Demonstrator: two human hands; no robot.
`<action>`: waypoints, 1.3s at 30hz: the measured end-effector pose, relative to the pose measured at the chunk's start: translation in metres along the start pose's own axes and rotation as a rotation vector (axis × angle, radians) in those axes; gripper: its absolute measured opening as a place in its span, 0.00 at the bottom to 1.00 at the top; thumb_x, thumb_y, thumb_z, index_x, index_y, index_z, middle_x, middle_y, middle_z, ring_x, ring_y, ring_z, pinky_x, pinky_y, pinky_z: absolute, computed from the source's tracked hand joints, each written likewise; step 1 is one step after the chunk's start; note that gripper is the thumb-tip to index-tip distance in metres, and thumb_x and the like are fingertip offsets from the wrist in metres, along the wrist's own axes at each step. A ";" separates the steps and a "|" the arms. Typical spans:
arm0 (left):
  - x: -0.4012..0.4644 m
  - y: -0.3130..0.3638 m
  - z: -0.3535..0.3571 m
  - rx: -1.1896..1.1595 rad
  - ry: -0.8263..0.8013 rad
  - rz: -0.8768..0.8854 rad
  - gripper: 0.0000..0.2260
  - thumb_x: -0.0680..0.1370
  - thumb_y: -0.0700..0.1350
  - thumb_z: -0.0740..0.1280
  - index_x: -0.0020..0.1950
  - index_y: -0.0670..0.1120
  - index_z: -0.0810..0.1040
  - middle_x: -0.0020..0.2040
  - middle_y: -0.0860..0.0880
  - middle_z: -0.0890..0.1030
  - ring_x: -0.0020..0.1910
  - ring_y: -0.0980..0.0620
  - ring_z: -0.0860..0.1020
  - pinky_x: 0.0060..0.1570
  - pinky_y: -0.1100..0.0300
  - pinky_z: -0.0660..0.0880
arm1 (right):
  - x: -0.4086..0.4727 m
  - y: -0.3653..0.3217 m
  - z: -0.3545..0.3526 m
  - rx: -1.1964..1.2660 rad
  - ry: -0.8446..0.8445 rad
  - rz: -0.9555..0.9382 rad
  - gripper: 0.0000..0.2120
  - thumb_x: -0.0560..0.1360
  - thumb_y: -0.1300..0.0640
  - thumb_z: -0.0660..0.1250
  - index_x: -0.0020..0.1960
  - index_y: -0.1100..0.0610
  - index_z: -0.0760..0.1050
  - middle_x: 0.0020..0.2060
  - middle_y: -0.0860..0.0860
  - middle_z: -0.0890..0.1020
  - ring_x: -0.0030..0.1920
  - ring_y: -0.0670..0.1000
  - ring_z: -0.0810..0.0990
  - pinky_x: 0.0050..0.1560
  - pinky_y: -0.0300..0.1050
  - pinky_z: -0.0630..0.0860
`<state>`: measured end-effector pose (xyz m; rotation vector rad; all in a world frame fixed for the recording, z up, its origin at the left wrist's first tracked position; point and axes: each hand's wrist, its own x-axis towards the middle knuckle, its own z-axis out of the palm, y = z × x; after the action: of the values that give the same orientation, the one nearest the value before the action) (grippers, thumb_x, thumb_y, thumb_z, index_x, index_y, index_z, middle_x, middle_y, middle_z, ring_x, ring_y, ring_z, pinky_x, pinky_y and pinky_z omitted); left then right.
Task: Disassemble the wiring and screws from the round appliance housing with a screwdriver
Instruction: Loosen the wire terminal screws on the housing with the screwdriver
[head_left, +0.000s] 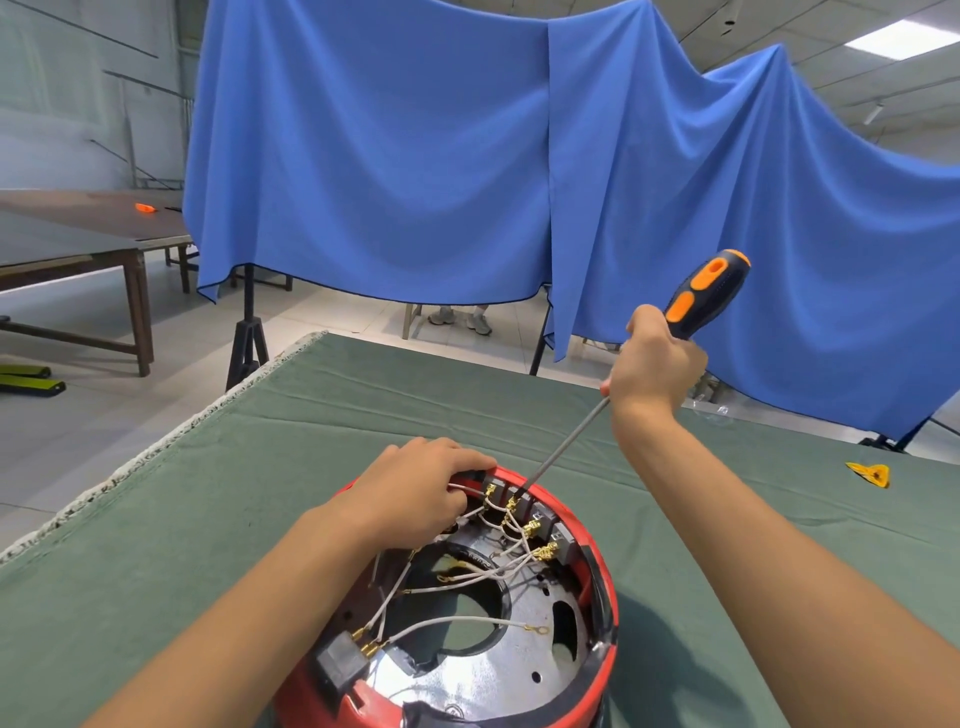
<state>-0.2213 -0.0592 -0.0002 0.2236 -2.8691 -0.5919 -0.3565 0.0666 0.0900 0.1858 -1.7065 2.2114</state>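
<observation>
Right hand (655, 364) wraps tight round the black-and-orange screwdriver (701, 296), shaft slanting down so the tip meets a brass terminal (511, 503) at the far inner rim of the round red housing (605, 618); left hand (415, 491) curls over that far rim, fingers gripping the edge near a white wire. Inside the housing: a shiny metal plate (498, 670) with holes, loose white wires (467, 621) with gold lugs, and a black block (340, 662) at the near-left wall. Housing sits at the near edge of a green cloth-covered table (363, 415), a yellow scrap (870, 474) far right, blue drapes (415, 156) behind and a wooden table (93, 218) to the left.
</observation>
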 end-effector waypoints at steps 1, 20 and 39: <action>0.000 0.000 0.000 -0.001 -0.002 -0.001 0.23 0.78 0.43 0.59 0.71 0.61 0.66 0.68 0.54 0.71 0.67 0.52 0.67 0.67 0.51 0.62 | 0.004 0.003 -0.002 -0.007 0.024 0.019 0.13 0.68 0.60 0.62 0.29 0.56 0.60 0.17 0.46 0.62 0.19 0.50 0.61 0.19 0.34 0.61; 0.000 -0.001 0.001 -0.007 0.006 -0.008 0.24 0.77 0.43 0.59 0.70 0.62 0.66 0.67 0.55 0.71 0.66 0.52 0.67 0.66 0.51 0.62 | -0.039 -0.016 -0.016 0.117 -0.221 -0.294 0.14 0.65 0.58 0.62 0.28 0.66 0.63 0.21 0.55 0.61 0.17 0.54 0.62 0.19 0.36 0.62; -0.001 -0.001 0.001 -0.019 0.009 -0.013 0.24 0.77 0.42 0.58 0.70 0.62 0.67 0.66 0.55 0.72 0.65 0.52 0.68 0.64 0.52 0.62 | -0.058 -0.021 -0.003 0.030 -0.349 -0.454 0.15 0.64 0.61 0.61 0.29 0.68 0.57 0.25 0.64 0.58 0.28 0.68 0.58 0.21 0.57 0.62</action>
<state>-0.2206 -0.0599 -0.0020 0.2418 -2.8545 -0.6186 -0.2943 0.0635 0.0906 0.9160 -1.5906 1.9400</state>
